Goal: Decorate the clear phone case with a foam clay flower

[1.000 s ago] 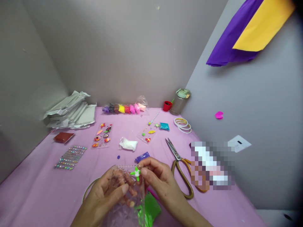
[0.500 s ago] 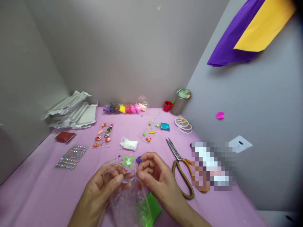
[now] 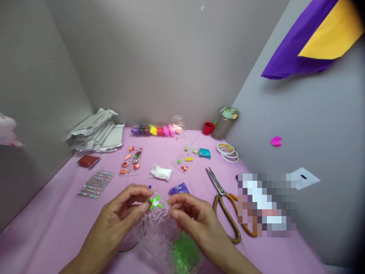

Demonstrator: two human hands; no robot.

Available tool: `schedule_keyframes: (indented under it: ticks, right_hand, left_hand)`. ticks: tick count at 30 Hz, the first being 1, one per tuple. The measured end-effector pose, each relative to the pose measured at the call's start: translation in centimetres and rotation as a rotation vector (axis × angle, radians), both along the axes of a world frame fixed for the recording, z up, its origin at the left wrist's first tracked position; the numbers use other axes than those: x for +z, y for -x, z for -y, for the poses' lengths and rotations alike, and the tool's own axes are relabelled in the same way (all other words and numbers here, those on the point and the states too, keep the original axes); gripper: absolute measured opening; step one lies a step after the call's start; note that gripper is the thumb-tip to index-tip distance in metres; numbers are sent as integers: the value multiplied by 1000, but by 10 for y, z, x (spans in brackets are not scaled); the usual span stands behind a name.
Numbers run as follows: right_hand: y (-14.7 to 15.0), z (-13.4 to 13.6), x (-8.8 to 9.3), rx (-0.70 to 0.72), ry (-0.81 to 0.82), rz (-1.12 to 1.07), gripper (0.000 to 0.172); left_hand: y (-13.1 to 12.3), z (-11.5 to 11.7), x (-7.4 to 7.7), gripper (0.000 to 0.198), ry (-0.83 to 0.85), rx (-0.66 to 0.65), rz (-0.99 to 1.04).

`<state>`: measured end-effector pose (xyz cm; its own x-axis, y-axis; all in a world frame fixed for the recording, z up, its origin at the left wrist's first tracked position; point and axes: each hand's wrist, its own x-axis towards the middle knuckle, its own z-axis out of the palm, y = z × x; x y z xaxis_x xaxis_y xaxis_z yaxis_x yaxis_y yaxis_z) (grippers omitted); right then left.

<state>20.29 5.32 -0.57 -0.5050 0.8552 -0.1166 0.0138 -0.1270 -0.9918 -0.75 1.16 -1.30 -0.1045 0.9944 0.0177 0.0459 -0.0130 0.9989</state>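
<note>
My left hand (image 3: 119, 211) and my right hand (image 3: 196, 220) pinch opposite sides of the top edge of a crumpled clear plastic bag (image 3: 158, 232). Between my fingertips sits a small green and white clay flower shape (image 3: 155, 203), and it seems to be inside the bag or pressed against it. Lower down, a lump of bright green clay (image 3: 184, 253) shows through the plastic. A tiny dark blue bead (image 3: 149, 187) lies just beyond my left fingers.
A purple clay packet (image 3: 179, 189) lies just beyond my right hand, and gold-handled scissors (image 3: 225, 205) lie to its right. Further back are a white clay packet (image 3: 161, 172), sticker sheets, rhinestones, and a row of coloured clay packs. A pixelated patch covers the right side.
The bag has dropped from hanging upright and now bunches over the green clay. The flower shape stays between my fingertips, and the whole view has shifted slightly to the right.
</note>
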Motion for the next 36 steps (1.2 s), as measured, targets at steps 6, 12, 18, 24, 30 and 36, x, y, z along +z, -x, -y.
schedule_keyframes:
  ticks: [6,12,18,24,30,36]
  right_hand:
    - [-6,-2,3,93,2,75,17]
    - [-6,-1,6,129,-11,107,17]
    - [-6,-1,6,132,-24,123,15]
    - [-7,0,6,133,-23,122,17]
    - [-7,-1,7,132,-8,112,15]
    - [-6,-1,9,138,-11,116,17]
  left_hand:
    - [11,2,12,6,-67,-130,-210]
    - [8,2,2,9,50,-117,-65]
    - [4,3,4,11,82,-107,-30]
    - [5,1,0,14,71,-122,-33]
    - [6,2,3,12,61,-135,-57]
    - [6,1,4,12,87,-141,3]
